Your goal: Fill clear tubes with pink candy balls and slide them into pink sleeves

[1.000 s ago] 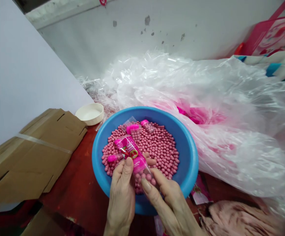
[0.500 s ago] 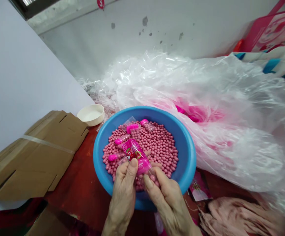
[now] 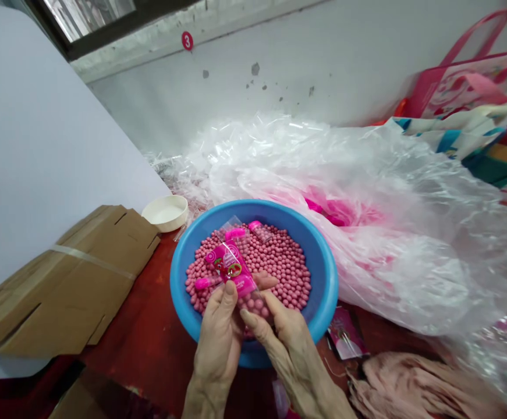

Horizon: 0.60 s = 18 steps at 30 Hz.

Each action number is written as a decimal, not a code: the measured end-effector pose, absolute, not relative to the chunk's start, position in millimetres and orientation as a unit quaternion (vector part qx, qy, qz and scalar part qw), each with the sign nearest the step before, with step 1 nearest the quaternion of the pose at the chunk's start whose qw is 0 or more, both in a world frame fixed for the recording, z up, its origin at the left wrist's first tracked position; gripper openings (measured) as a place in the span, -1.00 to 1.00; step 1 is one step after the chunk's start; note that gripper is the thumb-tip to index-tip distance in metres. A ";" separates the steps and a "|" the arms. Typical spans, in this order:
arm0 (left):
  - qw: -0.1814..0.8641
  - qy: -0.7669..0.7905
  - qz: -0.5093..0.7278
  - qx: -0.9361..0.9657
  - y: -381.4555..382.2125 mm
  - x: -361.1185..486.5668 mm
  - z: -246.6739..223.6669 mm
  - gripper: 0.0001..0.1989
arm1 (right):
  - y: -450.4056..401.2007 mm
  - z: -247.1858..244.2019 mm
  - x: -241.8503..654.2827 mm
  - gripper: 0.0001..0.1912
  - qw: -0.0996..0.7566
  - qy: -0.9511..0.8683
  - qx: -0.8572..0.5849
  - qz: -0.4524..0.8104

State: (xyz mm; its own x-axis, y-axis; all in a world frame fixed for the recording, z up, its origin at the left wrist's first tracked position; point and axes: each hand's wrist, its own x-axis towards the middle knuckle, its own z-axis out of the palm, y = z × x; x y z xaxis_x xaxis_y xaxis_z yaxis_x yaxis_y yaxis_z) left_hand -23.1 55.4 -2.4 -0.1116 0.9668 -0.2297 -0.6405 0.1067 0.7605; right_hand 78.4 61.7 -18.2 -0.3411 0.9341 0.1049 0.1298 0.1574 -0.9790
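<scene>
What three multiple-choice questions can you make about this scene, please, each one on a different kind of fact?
1. Where is the white round dish? A) just past the left rim of the basin B) inside the basin C) on the cardboard
2. What colour is the basin? A) red B) blue C) white
3. What state is the pink-printed packet in? A) lying on the beads B) folded inside the cardboard C) held by both hands

Answers: 1 A, it stands outside the rim. 2 B, its rim shows blue. 3 C, the left hand and right hand pinch it.
</scene>
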 end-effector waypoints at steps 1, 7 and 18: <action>0.631 0.392 0.633 0.218 55.7 -22.2 -2.2 -0.69 | 60.7 -19.3 77.7 -0.73 0.405 -0.644 -0.418 0.496; 0.610 0.380 0.652 0.242 47.9 -13.8 -4.2 -0.65 | 51.3 -25.5 71.6 -0.69 0.440 -0.638 -0.435 0.459; 0.594 0.411 0.660 0.207 53.5 -24.5 -2.9 -0.76 | 50.1 -32.9 63.9 -0.76 0.454 -0.717 -0.417 0.327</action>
State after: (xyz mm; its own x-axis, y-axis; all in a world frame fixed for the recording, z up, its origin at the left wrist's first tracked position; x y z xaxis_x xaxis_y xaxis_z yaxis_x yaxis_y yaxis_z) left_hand -24.5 53.5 -2.9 -0.2094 0.9540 -0.2147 -0.6141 0.0426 0.7881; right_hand 63.9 50.1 -32.9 -0.2402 0.8943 0.3776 0.3015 0.4385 -0.8467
